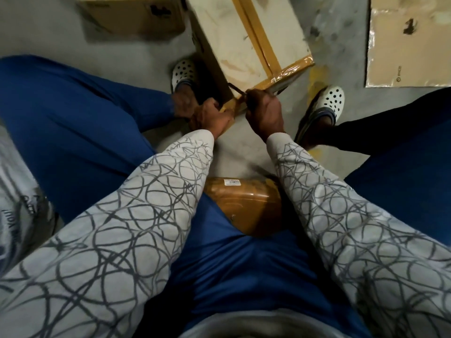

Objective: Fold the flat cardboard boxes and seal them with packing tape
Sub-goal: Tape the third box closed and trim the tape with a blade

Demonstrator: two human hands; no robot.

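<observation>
A folded cardboard box (234, 42) stands on the floor between my feet, with brown packing tape (253, 32) along its top seam and over its near edge. My left hand (210, 118) is at the box's near corner, fingers curled on the brown tape there. To its right, my right hand (264, 113) grips a thin dark tool (234, 89) whose tip is at the taped near edge. A brown tape-wrapped bundle with a white label (244, 206) lies between my thighs, partly hidden by my forearms.
Another closed cardboard box (131, 15) stands at the back left. A flat cardboard sheet (410, 42) lies on the grey floor at the back right. My feet in white clogs (183, 71) (334, 96) flank the box. A grey printed bag (17, 191) lies at the left.
</observation>
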